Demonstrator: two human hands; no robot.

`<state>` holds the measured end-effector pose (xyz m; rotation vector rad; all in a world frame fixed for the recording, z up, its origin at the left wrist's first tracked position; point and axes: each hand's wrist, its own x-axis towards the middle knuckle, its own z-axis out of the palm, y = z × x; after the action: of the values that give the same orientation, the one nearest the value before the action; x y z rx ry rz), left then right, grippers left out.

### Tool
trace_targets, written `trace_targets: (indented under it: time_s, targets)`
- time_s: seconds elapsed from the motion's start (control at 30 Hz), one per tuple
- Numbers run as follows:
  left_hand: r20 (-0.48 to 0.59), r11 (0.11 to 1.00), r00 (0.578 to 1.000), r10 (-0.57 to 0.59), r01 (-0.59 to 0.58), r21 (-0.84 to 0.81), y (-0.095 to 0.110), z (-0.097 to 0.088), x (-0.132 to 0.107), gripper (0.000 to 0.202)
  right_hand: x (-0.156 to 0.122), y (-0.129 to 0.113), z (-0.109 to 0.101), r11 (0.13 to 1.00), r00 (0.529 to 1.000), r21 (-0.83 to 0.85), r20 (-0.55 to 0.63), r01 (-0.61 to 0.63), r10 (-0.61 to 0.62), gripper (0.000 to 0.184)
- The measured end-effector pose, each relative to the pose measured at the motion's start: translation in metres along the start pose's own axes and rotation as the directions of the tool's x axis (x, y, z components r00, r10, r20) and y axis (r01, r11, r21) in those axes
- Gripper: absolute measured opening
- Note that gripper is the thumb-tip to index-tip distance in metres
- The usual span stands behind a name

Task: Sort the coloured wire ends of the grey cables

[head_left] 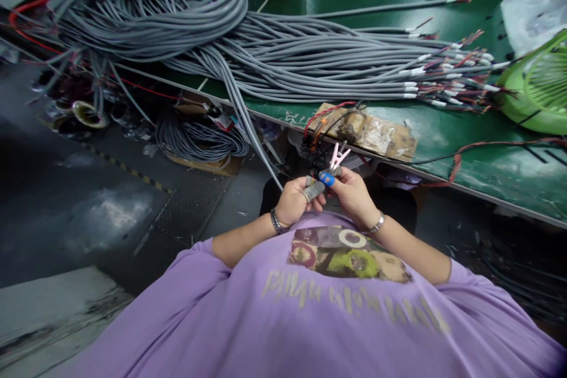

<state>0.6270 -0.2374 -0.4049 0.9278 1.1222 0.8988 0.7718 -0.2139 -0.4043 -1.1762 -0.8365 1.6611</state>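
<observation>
My left hand (pixel 296 198) and my right hand (pixel 352 192) meet close to my chest, just below the edge of the green workbench (pixel 487 159). Both are closed, fingers pinched together. The left thumb wears a grey finger cot, the right thumb a blue one. A small pink-handled cutter (pixel 338 158) sticks up from my right hand. A grey cable (pixel 248 124) runs from the big bundle down to my left hand, which pinches its end.
A large pile of grey cables (pixel 186 23) with stripped coloured ends (pixel 452 71) covers the bench. A green fan (pixel 538 85) sits at the right, a white plastic bag (pixel 531 9) behind it. Taped cardboard (pixel 376 130) lies at the bench edge. More cable coils (pixel 199 142) lie on the floor.
</observation>
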Motion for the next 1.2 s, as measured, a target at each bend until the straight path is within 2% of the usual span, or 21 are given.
trace_targets:
  time_s: [0.2,0.43,0.6,0.77,0.93,1.1,1.2]
  targets:
    - [-0.027,1.0,0.999,0.021,-0.021,-0.004,0.0,0.0,-0.001,0.04,-0.004,-0.002,0.002,1.0,1.0,-0.016,-0.002,0.023,-0.023,0.037]
    - [-0.082,0.998,0.995,0.06,-0.062,-0.024,-0.007,0.0,-0.001,0.038,-0.004,0.0,-0.001,1.0,0.999,-0.022,-0.036,-0.005,0.004,0.041]
    - [-0.091,0.996,0.993,0.075,-0.08,-0.049,-0.009,0.0,-0.001,0.036,-0.007,0.001,-0.001,1.0,1.0,0.006,-0.005,0.001,-0.001,0.038]
    - [-0.1,0.993,0.994,0.043,-0.053,-0.103,-0.004,0.0,-0.001,0.038,-0.007,0.002,-0.004,0.993,1.0,0.119,0.008,-0.025,0.024,0.035]
    - [-0.105,0.989,0.994,0.007,-0.022,-0.144,-0.002,0.001,-0.002,0.041,-0.002,0.0,-0.018,0.969,0.997,0.236,0.006,-0.078,0.079,0.038]
    - [-0.095,0.991,0.995,0.038,-0.049,-0.122,-0.003,0.001,-0.003,0.039,-0.006,-0.002,-0.025,0.964,0.978,0.189,0.124,-0.188,0.167,0.043]
    - [-0.084,0.996,0.995,0.054,-0.059,-0.06,-0.004,0.001,-0.003,0.038,-0.009,-0.003,-0.021,0.98,0.98,0.114,0.133,-0.164,0.149,0.044]
